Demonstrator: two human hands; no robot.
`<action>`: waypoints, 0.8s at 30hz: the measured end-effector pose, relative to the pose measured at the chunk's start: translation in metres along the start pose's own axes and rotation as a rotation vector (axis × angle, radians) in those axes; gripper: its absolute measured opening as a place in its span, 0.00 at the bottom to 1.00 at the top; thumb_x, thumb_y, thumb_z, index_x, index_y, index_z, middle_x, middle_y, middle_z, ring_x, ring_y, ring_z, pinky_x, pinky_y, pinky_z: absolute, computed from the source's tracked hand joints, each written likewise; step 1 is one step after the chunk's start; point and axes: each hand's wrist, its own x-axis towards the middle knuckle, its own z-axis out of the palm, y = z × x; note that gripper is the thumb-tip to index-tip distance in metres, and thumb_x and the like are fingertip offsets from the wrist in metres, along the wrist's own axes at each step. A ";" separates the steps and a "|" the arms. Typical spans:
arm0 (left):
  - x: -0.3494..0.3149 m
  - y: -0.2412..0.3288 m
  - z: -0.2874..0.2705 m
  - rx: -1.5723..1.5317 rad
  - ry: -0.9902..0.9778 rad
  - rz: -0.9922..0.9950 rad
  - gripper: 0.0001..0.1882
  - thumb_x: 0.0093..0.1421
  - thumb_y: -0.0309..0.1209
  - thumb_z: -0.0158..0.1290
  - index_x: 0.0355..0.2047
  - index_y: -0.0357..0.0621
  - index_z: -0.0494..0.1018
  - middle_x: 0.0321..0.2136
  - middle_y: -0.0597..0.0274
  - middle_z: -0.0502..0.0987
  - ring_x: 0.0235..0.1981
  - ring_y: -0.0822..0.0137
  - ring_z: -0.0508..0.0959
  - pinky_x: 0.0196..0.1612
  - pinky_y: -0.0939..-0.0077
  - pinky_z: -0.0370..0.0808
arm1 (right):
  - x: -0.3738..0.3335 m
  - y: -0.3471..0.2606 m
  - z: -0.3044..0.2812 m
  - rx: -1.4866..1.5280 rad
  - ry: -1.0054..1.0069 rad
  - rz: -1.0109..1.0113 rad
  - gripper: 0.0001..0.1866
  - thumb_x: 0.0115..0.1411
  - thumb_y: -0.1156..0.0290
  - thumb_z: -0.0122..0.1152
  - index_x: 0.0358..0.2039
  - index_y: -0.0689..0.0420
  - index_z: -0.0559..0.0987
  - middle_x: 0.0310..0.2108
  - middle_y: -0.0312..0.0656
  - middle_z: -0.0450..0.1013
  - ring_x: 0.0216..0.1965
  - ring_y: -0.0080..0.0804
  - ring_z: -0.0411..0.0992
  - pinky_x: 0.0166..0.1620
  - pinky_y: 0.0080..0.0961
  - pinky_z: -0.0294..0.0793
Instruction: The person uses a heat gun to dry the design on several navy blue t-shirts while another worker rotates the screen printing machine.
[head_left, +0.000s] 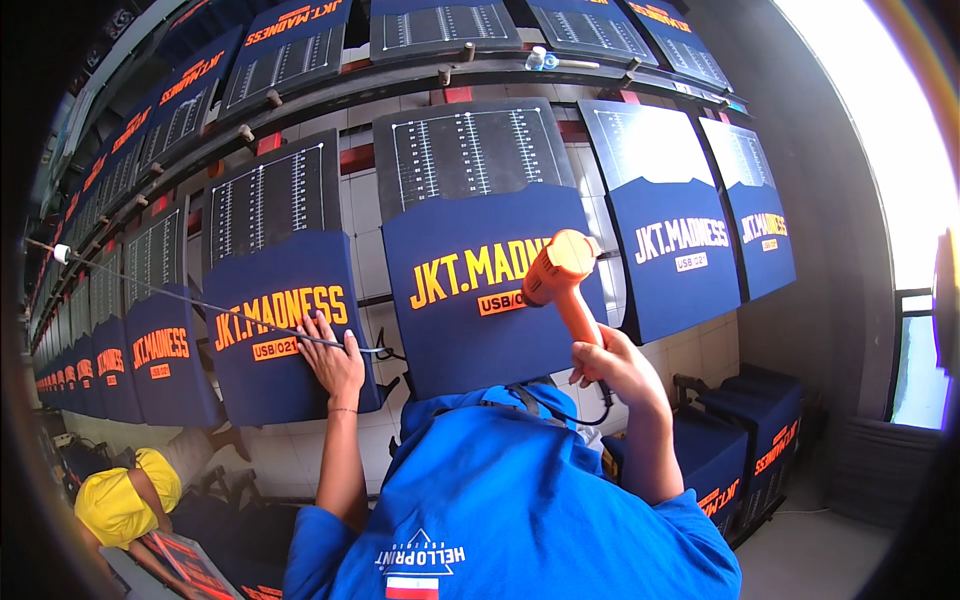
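My right hand (622,370) is wrapped round the handle of an orange heat gun (568,262). A dark cord trails from the handle's lower end. The gun is above a navy shirt (450,345) with yellow lettering, stretched over a dark printing board (475,150) right in front of me. On the neighbouring navy shirt (235,375) to the left, with orange-yellow lettering, my left hand (335,360) rests with its fingers spread. Part of the front shirt's print is hidden behind the gun.
Several more boards with navy shirts run left in a curving row; another row stands behind a dark rail (390,80). On that rail sits a small clear bottle (537,58). A thin cable (180,297) crosses left. A person in yellow (125,500) is at lower left.
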 end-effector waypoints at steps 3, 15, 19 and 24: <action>0.000 0.003 0.003 -0.012 0.022 0.005 0.37 0.69 0.44 0.43 0.73 0.38 0.49 0.73 0.42 0.48 0.74 0.39 0.46 0.73 0.43 0.42 | -0.001 -0.005 -0.005 0.019 -0.033 0.055 0.17 0.66 0.63 0.61 0.45 0.64 0.73 0.28 0.38 0.75 0.27 0.23 0.77 0.32 0.20 0.77; -0.010 0.013 0.003 0.008 -0.058 0.033 0.37 0.71 0.41 0.39 0.72 0.31 0.44 0.74 0.43 0.44 0.75 0.46 0.43 0.75 0.51 0.39 | 0.001 -0.012 0.014 -0.043 -0.074 0.044 0.19 0.65 0.62 0.60 0.44 0.66 0.73 0.27 0.38 0.74 0.27 0.22 0.75 0.33 0.21 0.77; -0.009 0.017 0.001 -0.009 -0.072 0.063 0.37 0.70 0.40 0.39 0.72 0.31 0.44 0.74 0.42 0.44 0.75 0.46 0.43 0.75 0.52 0.40 | 0.003 -0.008 0.026 -0.041 -0.040 0.017 0.17 0.65 0.62 0.60 0.43 0.65 0.73 0.26 0.37 0.73 0.26 0.22 0.74 0.31 0.21 0.75; -0.008 0.020 -0.002 -0.043 -0.089 0.097 0.37 0.70 0.40 0.41 0.72 0.30 0.46 0.74 0.41 0.45 0.75 0.46 0.44 0.75 0.51 0.41 | 0.004 -0.020 0.024 -0.004 -0.094 0.074 0.15 0.64 0.64 0.58 0.42 0.65 0.73 0.25 0.37 0.72 0.26 0.21 0.72 0.31 0.21 0.73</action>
